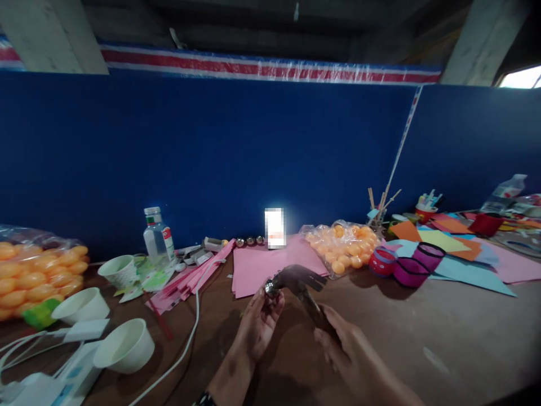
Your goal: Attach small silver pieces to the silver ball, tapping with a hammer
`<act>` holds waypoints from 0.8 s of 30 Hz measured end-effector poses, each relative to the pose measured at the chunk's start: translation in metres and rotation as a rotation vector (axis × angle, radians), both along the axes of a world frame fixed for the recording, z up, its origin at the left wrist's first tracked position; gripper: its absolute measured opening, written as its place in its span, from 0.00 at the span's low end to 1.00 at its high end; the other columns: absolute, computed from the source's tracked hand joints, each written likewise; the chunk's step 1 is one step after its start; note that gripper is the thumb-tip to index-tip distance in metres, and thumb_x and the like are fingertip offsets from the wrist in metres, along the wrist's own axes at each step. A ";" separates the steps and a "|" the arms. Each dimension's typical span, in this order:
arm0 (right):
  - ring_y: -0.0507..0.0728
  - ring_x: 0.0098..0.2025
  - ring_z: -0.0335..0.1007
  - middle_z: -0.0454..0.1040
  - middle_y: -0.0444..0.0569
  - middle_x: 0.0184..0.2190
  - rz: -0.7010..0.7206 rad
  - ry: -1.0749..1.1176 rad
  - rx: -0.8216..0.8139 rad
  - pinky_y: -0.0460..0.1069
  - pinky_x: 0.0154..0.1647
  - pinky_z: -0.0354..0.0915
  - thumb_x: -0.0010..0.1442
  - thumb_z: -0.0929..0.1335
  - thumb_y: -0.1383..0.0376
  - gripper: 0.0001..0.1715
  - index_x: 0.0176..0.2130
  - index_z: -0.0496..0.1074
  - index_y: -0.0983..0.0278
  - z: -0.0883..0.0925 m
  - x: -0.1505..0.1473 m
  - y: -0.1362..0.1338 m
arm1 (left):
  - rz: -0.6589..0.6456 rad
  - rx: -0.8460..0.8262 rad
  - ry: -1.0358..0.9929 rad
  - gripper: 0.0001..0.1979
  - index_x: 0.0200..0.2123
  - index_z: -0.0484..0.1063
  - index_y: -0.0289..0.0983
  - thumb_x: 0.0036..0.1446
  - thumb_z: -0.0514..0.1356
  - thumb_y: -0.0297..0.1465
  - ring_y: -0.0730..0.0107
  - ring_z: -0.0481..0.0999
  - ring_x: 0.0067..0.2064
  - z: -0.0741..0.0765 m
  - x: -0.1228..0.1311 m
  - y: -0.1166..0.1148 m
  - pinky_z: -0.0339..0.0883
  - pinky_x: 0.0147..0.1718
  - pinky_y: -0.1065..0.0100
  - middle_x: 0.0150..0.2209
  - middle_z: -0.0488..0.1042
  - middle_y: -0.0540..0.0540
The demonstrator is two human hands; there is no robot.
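My left hand [261, 320] is closed around a small shiny metal ball [271, 288], held up over the brown table with its top showing above the fingertips. My right hand [344, 341] grips the handle of a claw hammer [302, 285]. The hammer's head is at the ball, its face close against the ball's right side and its claw pointing right. Whether the two touch is hard to tell. Behind them lie pink paper sheets [249, 269], with several more metal balls [250, 241] in a row at their back edge.
Bags of orange balls [344, 242] lie at the right and far left. Paper cups [125, 345], a power strip [78, 375], a white cable [195, 321] and a plastic bottle [159, 239] stand or lie left. Purple cups [412, 272] and coloured paper [473, 276] are right. A blue partition [211, 152] rises behind.
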State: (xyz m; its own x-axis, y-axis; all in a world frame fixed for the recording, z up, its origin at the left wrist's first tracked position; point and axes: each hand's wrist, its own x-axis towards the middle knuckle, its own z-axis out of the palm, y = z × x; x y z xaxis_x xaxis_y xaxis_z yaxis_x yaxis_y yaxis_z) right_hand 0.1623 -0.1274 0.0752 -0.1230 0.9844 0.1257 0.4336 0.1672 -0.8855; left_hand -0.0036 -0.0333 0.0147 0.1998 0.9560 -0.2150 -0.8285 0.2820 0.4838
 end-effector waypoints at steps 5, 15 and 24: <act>0.49 0.21 0.60 0.64 0.42 0.22 -0.035 0.021 0.001 0.41 0.19 0.58 0.61 0.58 0.60 0.21 0.52 0.57 0.65 0.001 0.002 -0.002 | 0.048 0.039 0.006 0.08 0.36 0.72 0.32 0.50 0.60 0.24 0.71 0.75 0.36 0.002 -0.002 0.001 0.71 0.39 0.71 0.34 0.75 0.44; 0.50 0.20 0.61 0.64 0.42 0.21 -0.003 -0.010 -0.004 0.41 0.18 0.59 0.60 0.58 0.61 0.21 0.52 0.57 0.65 -0.001 0.000 -0.001 | 0.027 -0.050 0.000 0.06 0.32 0.71 0.31 0.53 0.57 0.27 0.74 0.75 0.31 0.000 0.001 0.001 0.71 0.32 0.73 0.31 0.75 0.42; 0.54 0.31 0.69 0.72 0.47 0.28 -0.001 -0.113 0.086 0.45 0.35 0.65 0.59 0.59 0.64 0.19 0.50 0.61 0.65 -0.004 0.008 0.004 | 0.026 -0.042 -0.008 0.05 0.32 0.72 0.30 0.53 0.57 0.26 0.72 0.74 0.32 0.002 0.002 0.001 0.71 0.34 0.70 0.31 0.75 0.41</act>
State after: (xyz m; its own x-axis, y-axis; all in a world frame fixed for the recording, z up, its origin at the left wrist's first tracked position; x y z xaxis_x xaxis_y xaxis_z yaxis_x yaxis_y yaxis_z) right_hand 0.1708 -0.1233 0.0710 -0.1402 0.9707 0.1951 0.5302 0.2400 -0.8132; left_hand -0.0018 -0.0327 0.0169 0.1771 0.9509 -0.2537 -0.8393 0.2805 0.4656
